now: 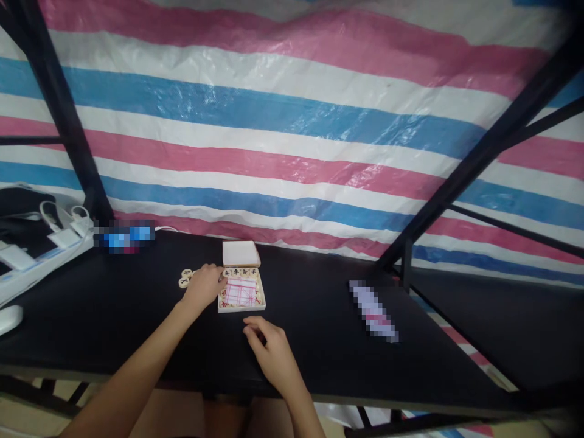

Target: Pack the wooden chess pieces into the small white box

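My left hand (206, 286) is at the left rim of a small white box (241, 308), its fingers closed on what looks like a Chinese chess piece (222, 277), mostly hidden by the fingertips. Inside the box, round pieces with dark characters line the far side, and red-marked ones show along the near sides. A folded paper sheet with pink grid lines (241, 292) covers the middle. Loose pieces (184, 282) lie on the table, left of my left hand, which partly hides them. My right hand (270, 344) rests below the box, loosely curled with nothing visible in it.
Behind the box lies its lid (241, 253). A power strip (50, 261) with plugs and cables runs along the left, near a white mouse (10, 319). Blurred items are at the back left (125, 236) and right (373, 310). Black posts and striped sheeting (274, 164) border the black table.
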Available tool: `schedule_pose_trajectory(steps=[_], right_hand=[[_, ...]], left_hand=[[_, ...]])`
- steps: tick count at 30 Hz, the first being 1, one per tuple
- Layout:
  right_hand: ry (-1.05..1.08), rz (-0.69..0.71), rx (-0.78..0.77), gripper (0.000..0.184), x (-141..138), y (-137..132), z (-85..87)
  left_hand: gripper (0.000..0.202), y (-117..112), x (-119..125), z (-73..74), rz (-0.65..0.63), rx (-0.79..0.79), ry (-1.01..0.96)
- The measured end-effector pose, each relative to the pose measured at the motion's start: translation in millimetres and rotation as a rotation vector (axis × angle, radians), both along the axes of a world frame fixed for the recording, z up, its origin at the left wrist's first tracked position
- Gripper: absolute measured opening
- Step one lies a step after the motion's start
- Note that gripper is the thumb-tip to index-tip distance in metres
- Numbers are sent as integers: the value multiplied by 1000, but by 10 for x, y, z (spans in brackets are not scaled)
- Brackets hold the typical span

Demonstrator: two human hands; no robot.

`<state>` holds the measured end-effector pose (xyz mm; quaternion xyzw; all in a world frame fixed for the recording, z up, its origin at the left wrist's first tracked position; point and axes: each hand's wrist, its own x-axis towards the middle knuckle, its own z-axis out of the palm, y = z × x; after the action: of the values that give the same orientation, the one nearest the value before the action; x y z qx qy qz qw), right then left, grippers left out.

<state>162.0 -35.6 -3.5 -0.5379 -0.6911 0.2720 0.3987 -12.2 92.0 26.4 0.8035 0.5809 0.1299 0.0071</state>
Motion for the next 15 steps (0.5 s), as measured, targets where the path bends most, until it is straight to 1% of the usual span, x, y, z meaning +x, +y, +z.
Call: schedule_pose_trajectory(steps=[3, 7, 9, 11, 13, 15], right_hand=[[3, 4, 0, 19, 1, 0, -6], [2, 2, 4, 19, 1, -2, -20], [2, -5, 6, 19, 2, -4, -25], [2, -7, 9, 19, 3, -6, -26], [-5, -1, 13, 18, 5, -8, -23], [-18, 5, 18, 18, 7, -8, -20]], left_hand=[[28, 19, 18, -4, -5, 8, -9], [22, -52, -55, 95, -5, 10, -36], [22, -150, -171, 150, 13, 22, -74], [24, -290, -329, 164, 54, 43, -122], [23, -449, -492, 119, 106, 33, -130], [25, -593, -614, 29, 153, 21, -125]])
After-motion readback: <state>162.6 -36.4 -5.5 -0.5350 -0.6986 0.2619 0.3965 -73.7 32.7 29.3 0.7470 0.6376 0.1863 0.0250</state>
